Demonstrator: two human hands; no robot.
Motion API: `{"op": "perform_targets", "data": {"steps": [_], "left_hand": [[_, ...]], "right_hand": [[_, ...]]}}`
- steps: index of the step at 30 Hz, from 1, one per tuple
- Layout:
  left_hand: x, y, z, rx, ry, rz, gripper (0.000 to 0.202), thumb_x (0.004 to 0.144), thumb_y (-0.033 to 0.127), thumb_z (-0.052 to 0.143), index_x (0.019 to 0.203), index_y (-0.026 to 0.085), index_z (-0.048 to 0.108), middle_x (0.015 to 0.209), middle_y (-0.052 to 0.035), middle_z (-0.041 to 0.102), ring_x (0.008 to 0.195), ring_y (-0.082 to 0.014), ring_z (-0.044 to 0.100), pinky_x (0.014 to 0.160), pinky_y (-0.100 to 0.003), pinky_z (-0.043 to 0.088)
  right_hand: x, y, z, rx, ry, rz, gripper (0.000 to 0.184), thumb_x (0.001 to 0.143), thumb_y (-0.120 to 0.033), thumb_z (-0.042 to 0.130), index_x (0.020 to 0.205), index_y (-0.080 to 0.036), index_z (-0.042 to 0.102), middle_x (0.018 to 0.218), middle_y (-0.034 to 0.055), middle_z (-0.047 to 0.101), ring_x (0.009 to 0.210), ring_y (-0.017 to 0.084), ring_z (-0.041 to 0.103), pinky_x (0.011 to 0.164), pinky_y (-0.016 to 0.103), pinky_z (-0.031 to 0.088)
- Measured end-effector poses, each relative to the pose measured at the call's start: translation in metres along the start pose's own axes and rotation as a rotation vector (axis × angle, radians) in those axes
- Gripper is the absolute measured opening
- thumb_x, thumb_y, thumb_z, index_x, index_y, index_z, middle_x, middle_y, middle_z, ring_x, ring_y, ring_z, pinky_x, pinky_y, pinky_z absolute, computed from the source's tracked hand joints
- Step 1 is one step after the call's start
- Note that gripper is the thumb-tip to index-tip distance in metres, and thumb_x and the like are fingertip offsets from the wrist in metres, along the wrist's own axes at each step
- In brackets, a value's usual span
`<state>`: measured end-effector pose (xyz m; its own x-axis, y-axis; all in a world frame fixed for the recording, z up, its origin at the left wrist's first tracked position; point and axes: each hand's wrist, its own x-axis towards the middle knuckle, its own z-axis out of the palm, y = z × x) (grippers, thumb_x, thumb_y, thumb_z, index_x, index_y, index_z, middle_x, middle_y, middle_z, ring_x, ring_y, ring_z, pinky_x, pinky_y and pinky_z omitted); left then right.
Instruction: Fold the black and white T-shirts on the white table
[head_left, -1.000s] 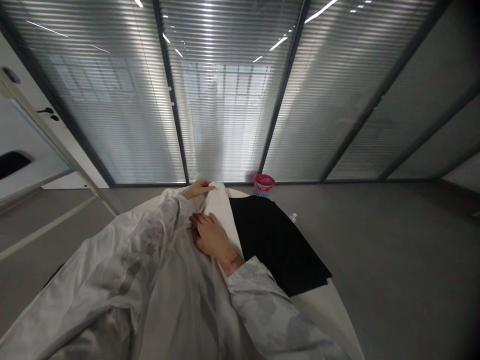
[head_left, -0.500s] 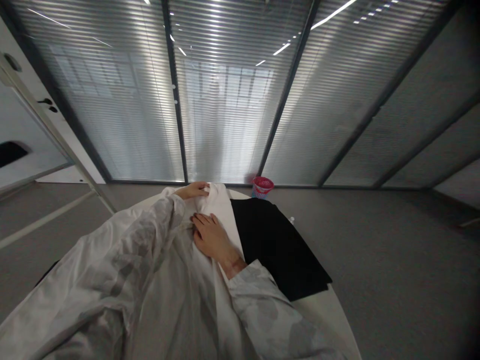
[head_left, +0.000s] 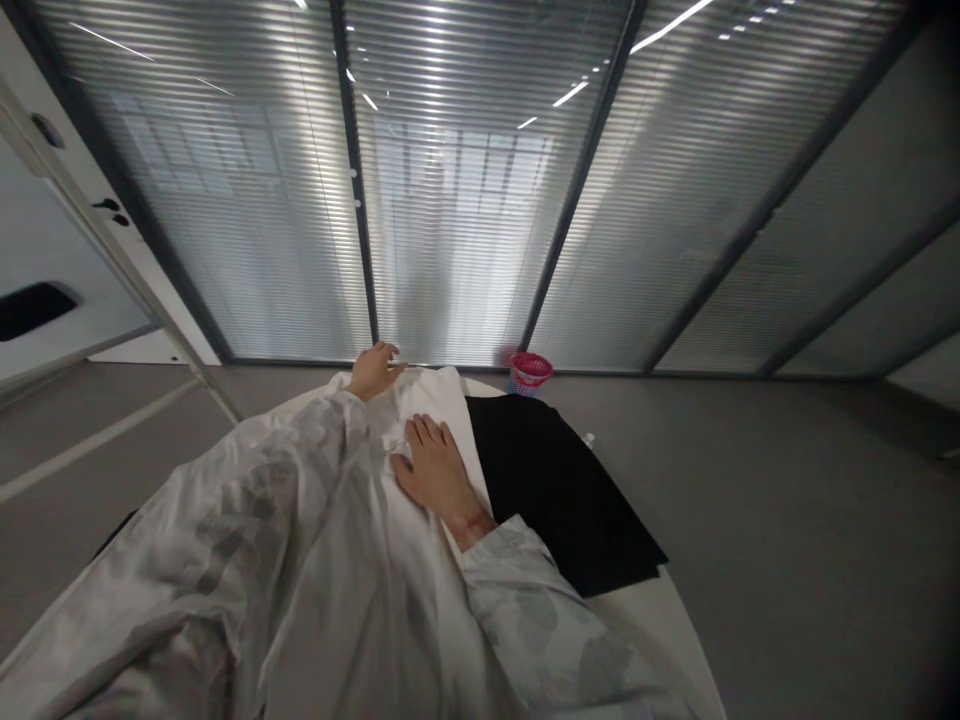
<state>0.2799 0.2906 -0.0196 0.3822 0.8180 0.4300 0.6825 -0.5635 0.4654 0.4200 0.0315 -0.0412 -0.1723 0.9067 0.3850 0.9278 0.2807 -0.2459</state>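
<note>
A white garment [head_left: 442,410] lies spread along a white table [head_left: 660,620]. My left hand [head_left: 373,368] reaches to its far end, fingers spread a little and resting on the cloth's top edge, open. Nearer to me, my right hand [head_left: 435,468] lies flat on the white garment, palm down, fingers stretched forward, open. Both my arms are in pale patterned sleeves. A black cloth [head_left: 555,490] lies flat on the table just right of the white garment.
A small pink mesh basket [head_left: 529,372] stands past the table's far edge. A small clear object [head_left: 587,438] sits by the black cloth's right side. Glass walls with blinds rise behind. Grey floor surrounds the table; a white door is at the left.
My left hand has let go of the pinched cloth edge and moved slightly up and left, fingers opening. My right hand slid forward a little and flattened out.
</note>
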Motion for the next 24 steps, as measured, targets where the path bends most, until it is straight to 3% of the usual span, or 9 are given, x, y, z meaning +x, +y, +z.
{"op": "perform_targets", "data": {"steps": [2, 4, 7, 10, 14, 18, 22, 24], "left_hand": [[-0.020, -0.002, -0.014, 0.073, -0.075, 0.168, 0.047, 0.100, 0.052, 0.065, 0.133, 0.019, 0.069, 0.137, -0.0169, 0.068, 0.130, -0.0345, 0.062, 0.118, -0.046, 0.041], [-0.050, -0.007, -0.027, 0.105, -0.230, 0.291, 0.057, 0.103, 0.058, 0.058, 0.144, 0.019, 0.065, 0.145, -0.0169, 0.066, 0.137, -0.0339, 0.060, 0.121, -0.044, 0.040], [-0.101, -0.015, -0.042, 0.139, -0.406, 0.317, 0.069, 0.107, 0.065, 0.047, 0.159, 0.020, 0.054, 0.164, -0.0159, 0.054, 0.152, -0.0321, 0.049, 0.128, -0.043, 0.032], [-0.136, -0.013, -0.054, 0.195, -0.425, 0.253, 0.068, 0.109, 0.063, 0.044, 0.165, 0.024, 0.047, 0.175, -0.0131, 0.040, 0.161, -0.0309, 0.037, 0.132, -0.047, 0.024], [-0.152, 0.014, -0.070, 0.267, -0.357, 0.153, 0.053, 0.107, 0.053, 0.049, 0.151, 0.024, 0.061, 0.162, -0.0146, 0.057, 0.151, -0.0339, 0.052, 0.127, -0.050, 0.033], [-0.182, 0.057, -0.086, 0.207, -0.345, 0.190, 0.048, 0.107, 0.053, 0.050, 0.143, 0.025, 0.067, 0.146, -0.0134, 0.069, 0.135, -0.0329, 0.065, 0.121, -0.045, 0.043], [-0.245, 0.103, -0.099, 0.091, -0.370, 0.285, 0.050, 0.106, 0.056, 0.055, 0.146, 0.028, 0.066, 0.149, -0.0120, 0.068, 0.139, -0.0317, 0.063, 0.122, -0.046, 0.043], [-0.282, 0.125, -0.104, 0.048, -0.385, 0.326, 0.050, 0.106, 0.056, 0.057, 0.148, 0.029, 0.064, 0.153, -0.0114, 0.065, 0.141, -0.0311, 0.061, 0.124, -0.047, 0.042]], "right_hand": [[0.001, 0.002, 0.003, 0.008, -0.007, -0.001, 0.065, 0.107, -0.046, 0.054, 0.159, -0.008, 0.051, 0.168, 0.0214, 0.047, 0.160, 0.033, 0.036, 0.134, 0.054, 0.019], [0.002, 0.003, 0.005, 0.027, -0.014, 0.000, 0.065, 0.106, -0.046, 0.055, 0.159, -0.008, 0.050, 0.168, 0.0214, 0.046, 0.160, 0.033, 0.036, 0.134, 0.054, 0.020], [0.005, 0.002, 0.005, 0.065, -0.030, 0.017, 0.065, 0.104, -0.044, 0.058, 0.159, -0.009, 0.051, 0.168, 0.0211, 0.047, 0.160, 0.033, 0.037, 0.133, 0.055, 0.020], [0.005, -0.001, -0.002, 0.105, -0.045, 0.019, 0.065, 0.101, -0.038, 0.060, 0.159, -0.008, 0.051, 0.169, 0.0217, 0.046, 0.160, 0.031, 0.037, 0.134, 0.052, 0.021], [-0.013, -0.007, -0.022, 0.169, -0.103, -0.025, 0.071, 0.097, -0.029, 0.064, 0.163, -0.010, 0.046, 0.172, 0.0214, 0.041, 0.161, 0.029, 0.036, 0.133, 0.049, 0.026], [-0.081, -0.019, -0.049, 0.178, -0.166, -0.073, 0.073, 0.095, -0.027, 0.065, 0.163, -0.010, 0.046, 0.172, 0.0214, 0.041, 0.160, 0.028, 0.038, 0.131, 0.048, 0.033], [-0.179, -0.046, -0.083, 0.150, -0.129, -0.187, 0.070, 0.095, -0.033, 0.068, 0.160, -0.015, 0.050, 0.168, 0.0183, 0.047, 0.157, 0.029, 0.043, 0.128, 0.049, 0.040], [-0.220, -0.060, -0.099, 0.135, -0.096, -0.169, 0.065, 0.095, -0.034, 0.070, 0.156, -0.017, 0.055, 0.161, 0.0182, 0.055, 0.150, 0.032, 0.049, 0.124, 0.051, 0.044]]}}
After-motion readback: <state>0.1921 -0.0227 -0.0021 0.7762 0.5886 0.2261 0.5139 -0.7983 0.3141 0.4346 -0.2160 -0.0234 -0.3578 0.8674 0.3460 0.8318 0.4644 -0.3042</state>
